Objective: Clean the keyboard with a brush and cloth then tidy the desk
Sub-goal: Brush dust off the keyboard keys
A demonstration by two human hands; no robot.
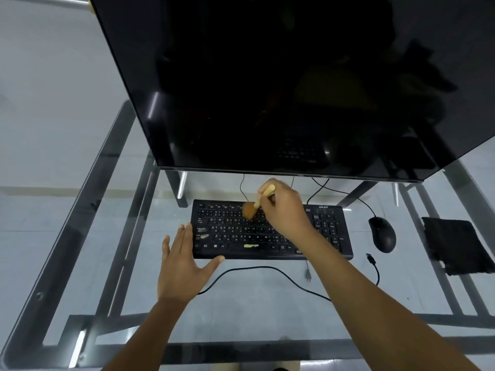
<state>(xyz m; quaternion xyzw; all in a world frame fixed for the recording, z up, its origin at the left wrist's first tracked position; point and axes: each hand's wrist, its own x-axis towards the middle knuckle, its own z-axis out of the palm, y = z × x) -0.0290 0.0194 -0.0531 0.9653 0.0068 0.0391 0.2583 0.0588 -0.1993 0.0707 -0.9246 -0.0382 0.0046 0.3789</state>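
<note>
A black keyboard lies on the glass desk under the monitor. My right hand grips a small brush by its pale wooden handle, and the brown bristles rest on the keyboard's upper rows. My left hand lies flat with straight fingers at the keyboard's left front corner, thumb along its front edge. A black cloth sits at the desk's right edge, apart from both hands.
A big dark monitor overhangs the back of the desk. A black mouse lies right of the keyboard. A loose black cable curves across the glass in front, and a USB plug lies near the mouse.
</note>
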